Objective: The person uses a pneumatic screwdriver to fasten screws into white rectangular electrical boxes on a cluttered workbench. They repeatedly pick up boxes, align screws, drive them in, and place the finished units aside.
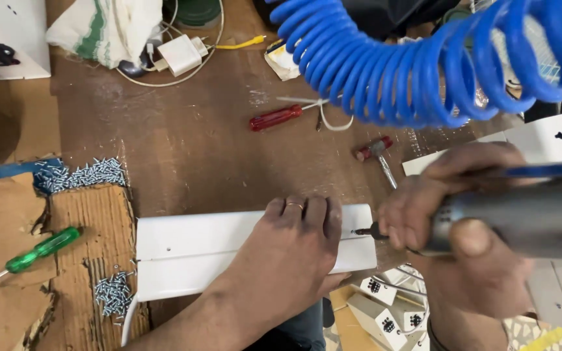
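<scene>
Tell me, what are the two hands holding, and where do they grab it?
The right hand grips a grey power screwdriver around its body, near the tip. The left hand presses flat on the right end of the white panel.

The left hand lies palm down, its forearm running in from the lower edge and angling up toward the right. Its fingers are held straight and close together, pointing away from the body and pressed flat, with a ring showing on one of them; the thumb is tucked out of sight beneath the palm side. The right hand sits just beside it, to the right, curled into a closed grip. Its fingers wrap over the top while the thumb crosses in front, nail facing up. The right wrist bends downward, and the forearm drops toward the lower edge.
</scene>
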